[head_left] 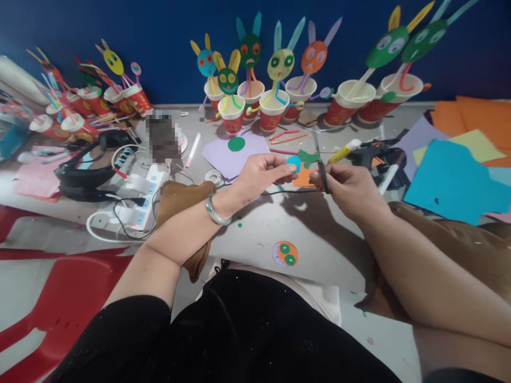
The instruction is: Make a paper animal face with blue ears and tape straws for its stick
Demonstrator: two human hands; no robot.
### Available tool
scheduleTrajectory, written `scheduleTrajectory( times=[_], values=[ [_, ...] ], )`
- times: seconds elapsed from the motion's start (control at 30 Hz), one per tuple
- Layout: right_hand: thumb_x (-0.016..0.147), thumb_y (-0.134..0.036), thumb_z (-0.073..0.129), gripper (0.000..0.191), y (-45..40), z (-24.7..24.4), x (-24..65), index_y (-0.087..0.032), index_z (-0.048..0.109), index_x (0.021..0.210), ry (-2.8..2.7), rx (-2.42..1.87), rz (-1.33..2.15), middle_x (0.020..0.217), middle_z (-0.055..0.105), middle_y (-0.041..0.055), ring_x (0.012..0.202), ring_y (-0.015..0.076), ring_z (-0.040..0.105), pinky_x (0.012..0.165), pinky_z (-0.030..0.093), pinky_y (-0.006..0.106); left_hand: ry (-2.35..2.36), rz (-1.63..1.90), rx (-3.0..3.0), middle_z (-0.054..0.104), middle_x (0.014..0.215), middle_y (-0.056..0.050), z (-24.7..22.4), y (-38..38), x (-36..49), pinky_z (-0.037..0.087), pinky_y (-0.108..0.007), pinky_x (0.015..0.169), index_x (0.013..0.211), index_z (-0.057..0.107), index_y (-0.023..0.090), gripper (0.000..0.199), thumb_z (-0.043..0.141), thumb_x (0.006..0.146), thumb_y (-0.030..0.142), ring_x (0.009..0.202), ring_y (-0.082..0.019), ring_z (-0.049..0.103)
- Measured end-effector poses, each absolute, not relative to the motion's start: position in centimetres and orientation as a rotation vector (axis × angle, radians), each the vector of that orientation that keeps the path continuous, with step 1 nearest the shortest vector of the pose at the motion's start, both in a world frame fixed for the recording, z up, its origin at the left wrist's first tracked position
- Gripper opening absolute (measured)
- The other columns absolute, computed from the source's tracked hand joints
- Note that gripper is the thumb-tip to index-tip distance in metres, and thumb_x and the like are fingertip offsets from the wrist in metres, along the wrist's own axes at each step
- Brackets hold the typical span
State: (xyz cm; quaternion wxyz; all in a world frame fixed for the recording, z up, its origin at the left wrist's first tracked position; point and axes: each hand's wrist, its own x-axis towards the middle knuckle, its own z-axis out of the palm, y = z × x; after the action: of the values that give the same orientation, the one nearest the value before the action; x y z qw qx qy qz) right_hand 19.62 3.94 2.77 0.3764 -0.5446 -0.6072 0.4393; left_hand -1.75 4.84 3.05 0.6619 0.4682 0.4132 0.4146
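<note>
Between the thumb and fingers of my left hand (266,176) is a small blue paper piece (294,163) with a rounded edge. My right hand (346,187) is closed round the dark handles of a pair of scissors (324,173), whose blades point up and away from me, right of the blue piece. Green paper scraps (308,157) and an orange paper (304,176) lie just beyond and between the hands. Nearer to me on the table rests an orange paper disc (286,254) with two green rings and a lilac edge.
Red cups (270,118) holding paper-faced figures line the back. Lilac sheets (227,159) with a green disc lie left of centre. A power strip (147,198) with cables and a black headset (80,175) are on the left. Blue sheets (455,183) lie right, a red chair (75,298) lower left.
</note>
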Motion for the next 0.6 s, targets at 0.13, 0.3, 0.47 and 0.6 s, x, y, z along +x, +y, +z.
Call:
scheduleTrajectory(
  times=[0.13,0.3,0.47,0.6],
  values=[
    [0.08,-0.051,0.08,0.044,5.0,2.6,20.9,-0.024,0.053,0.057,-1.985,-1.657,0.733,0.057,0.053,0.0001,0.061,0.0168,0.044,0.063,0.029,0.034,0.929,1.015,1.042,0.078,0.08,-0.002,3.3,5.4,-2.1,0.055,-0.028,0.083,0.084,0.071,0.015,0.037,0.094,0.082,0.045,0.078,-0.01,0.072],
    [0.082,-0.035,0.081,0.042,4.8,2.9,20.9,-0.025,0.049,0.057,-2.319,-1.857,0.396,0.06,0.053,0.0041,0.064,0.0199,0.041,0.069,0.022,0.036,0.914,1.058,1.056,0.077,0.077,0.0,3.3,5.9,-2.2,0.056,-0.026,0.079,0.081,0.071,0.016,0.035,0.094,0.082,0.042,0.073,-0.008,0.069],
    [0.078,-0.032,0.087,0.028,5.2,1.9,21.7,-0.022,0.064,0.066,-2.339,-1.951,0.421,0.067,0.061,0.0057,0.068,0.0193,0.044,0.071,0.024,0.036,0.9,1.151,1.071,0.077,0.077,0.0,3.2,6.2,-2.3,0.056,-0.028,0.08,0.081,0.071,0.016,0.028,0.092,0.085,0.035,0.073,-0.009,0.069],
    [0.065,-0.038,0.096,0.029,5.7,0.7,23.3,-0.021,0.073,0.071,-2.238,-1.913,0.475,0.078,0.068,0.0074,0.076,0.0218,0.052,0.072,0.03,0.035,0.917,1.183,1.101,0.074,0.072,0.001,3.3,6.1,-2.0,0.055,-0.028,0.083,0.076,0.069,0.017,0.029,0.094,0.082,0.031,0.073,-0.009,0.068]
  ],
)
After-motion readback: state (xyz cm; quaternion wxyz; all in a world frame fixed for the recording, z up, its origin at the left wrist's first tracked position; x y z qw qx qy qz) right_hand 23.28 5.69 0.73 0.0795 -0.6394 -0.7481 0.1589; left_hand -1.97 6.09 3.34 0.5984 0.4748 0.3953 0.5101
